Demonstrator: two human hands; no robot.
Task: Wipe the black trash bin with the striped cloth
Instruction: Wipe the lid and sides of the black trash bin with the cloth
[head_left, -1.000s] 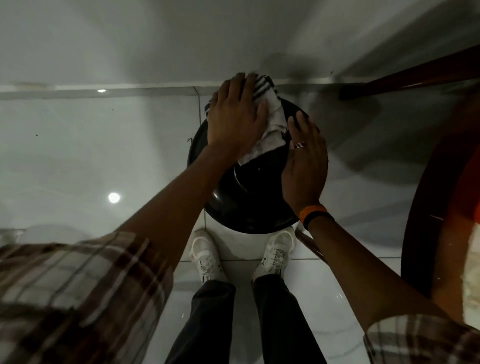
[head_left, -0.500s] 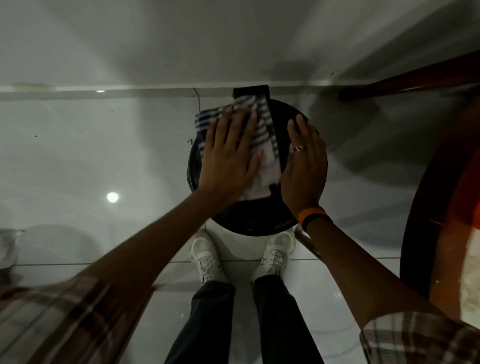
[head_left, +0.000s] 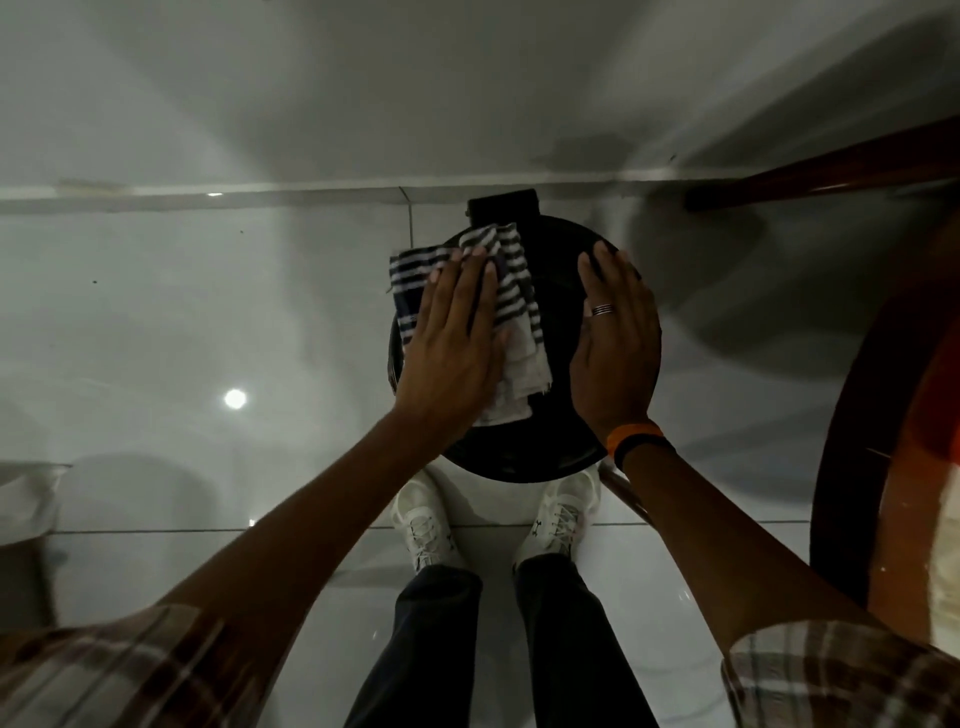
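Note:
The round black trash bin (head_left: 558, 291) stands on the floor against the wall, seen from above, its lid shut. The blue-and-white striped cloth (head_left: 511, 291) lies across the left half of the lid. My left hand (head_left: 452, 343) presses flat on the cloth with fingers spread. My right hand (head_left: 615, 343), with a ring and an orange-and-black wristband, lies flat on the right side of the lid, touching only the bin.
A white tiled floor (head_left: 182, 322) spreads around the bin, and a white wall (head_left: 363, 93) rises just behind it. A round wooden table (head_left: 893, 415) sits close on the right. My white shoes (head_left: 426, 525) stand right in front of the bin.
My left hand has slid the cloth from the lid's far edge toward me and to the left. The right hand has stayed on the lid's right side.

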